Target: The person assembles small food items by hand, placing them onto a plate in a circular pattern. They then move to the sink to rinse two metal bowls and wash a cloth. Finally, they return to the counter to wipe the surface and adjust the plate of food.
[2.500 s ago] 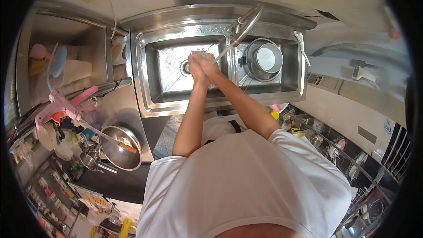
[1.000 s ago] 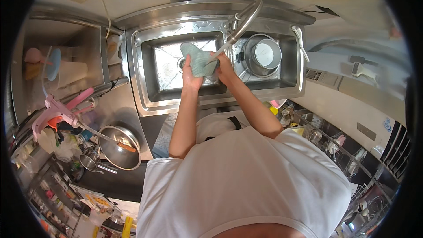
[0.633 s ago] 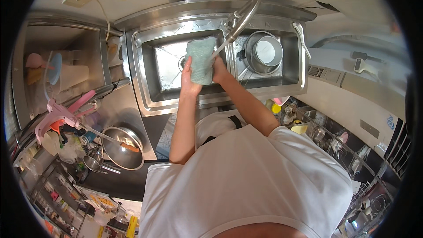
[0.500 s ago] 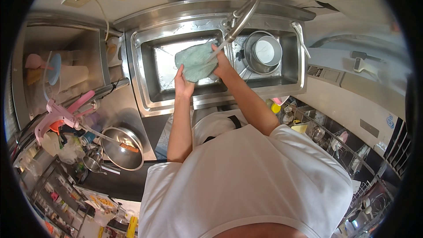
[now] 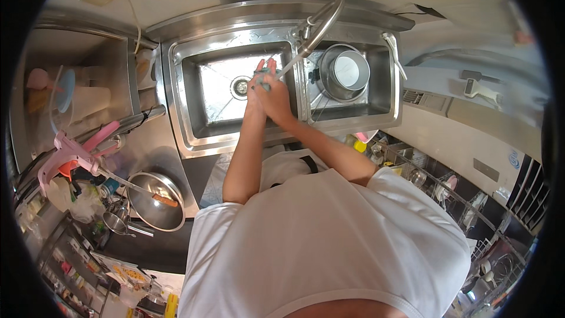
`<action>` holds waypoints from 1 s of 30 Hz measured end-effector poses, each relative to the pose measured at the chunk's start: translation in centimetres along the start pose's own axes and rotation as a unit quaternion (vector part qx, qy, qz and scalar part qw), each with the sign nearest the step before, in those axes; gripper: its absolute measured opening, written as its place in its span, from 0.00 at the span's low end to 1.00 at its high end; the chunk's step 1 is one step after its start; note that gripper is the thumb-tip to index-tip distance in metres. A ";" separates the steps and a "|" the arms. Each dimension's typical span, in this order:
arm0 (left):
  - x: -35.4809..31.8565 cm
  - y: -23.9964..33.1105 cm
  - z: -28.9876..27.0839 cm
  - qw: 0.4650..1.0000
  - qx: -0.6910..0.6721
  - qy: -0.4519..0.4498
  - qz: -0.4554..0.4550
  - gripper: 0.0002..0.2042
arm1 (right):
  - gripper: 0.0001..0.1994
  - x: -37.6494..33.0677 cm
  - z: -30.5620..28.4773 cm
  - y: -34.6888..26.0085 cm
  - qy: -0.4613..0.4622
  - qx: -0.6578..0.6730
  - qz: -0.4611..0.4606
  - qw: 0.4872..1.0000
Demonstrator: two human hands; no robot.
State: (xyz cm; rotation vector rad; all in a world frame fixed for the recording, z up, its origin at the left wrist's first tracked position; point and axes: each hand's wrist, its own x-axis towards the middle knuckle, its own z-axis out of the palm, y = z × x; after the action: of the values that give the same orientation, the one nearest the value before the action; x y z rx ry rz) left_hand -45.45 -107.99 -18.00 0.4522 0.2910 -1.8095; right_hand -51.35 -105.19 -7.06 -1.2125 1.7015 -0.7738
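Grip: left hand [image 5: 256, 89] and right hand [image 5: 276, 97] are pressed together, both clenched around a bunched teal cloth [image 5: 263, 76] that shows only between the fingers.
Cloth: squeezed between the palms, just above the middle of the frame, over the right part of the left sink basin [image 5: 200, 115].
Faucet: the curved metal tap [image 5: 315, 32] reaches down from the upper middle, its spout just beside the hands.
Right basin: a round metal pot [image 5: 344, 70] sits in it, right of the hands.
Lower left: a metal pan [image 5: 156, 203] lies on the counter, with pink utensils [image 5: 70, 150] near it.
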 end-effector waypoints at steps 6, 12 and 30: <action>-4.1 2.2 7.4 0.985 -0.016 0.137 -0.101 0.30 | 0.12 5.8 -0.4 -0.3 0.087 -0.157 -0.175 0.968; -3.0 0.7 2.8 0.959 -0.141 -0.233 -0.077 0.28 | 0.13 2.9 1.5 0.6 -0.015 -0.059 -0.190 0.980; -1.0 1.1 6.3 0.999 -0.011 0.038 -0.035 0.25 | 0.16 3.0 -1.9 -0.7 -0.049 -0.061 -0.292 0.953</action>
State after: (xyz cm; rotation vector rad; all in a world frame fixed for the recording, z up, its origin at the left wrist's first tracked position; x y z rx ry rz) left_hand -45.11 -110.07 -11.89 0.5025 0.3823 -1.8575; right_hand -53.17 -108.23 -6.57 -1.8482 1.3269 -0.9395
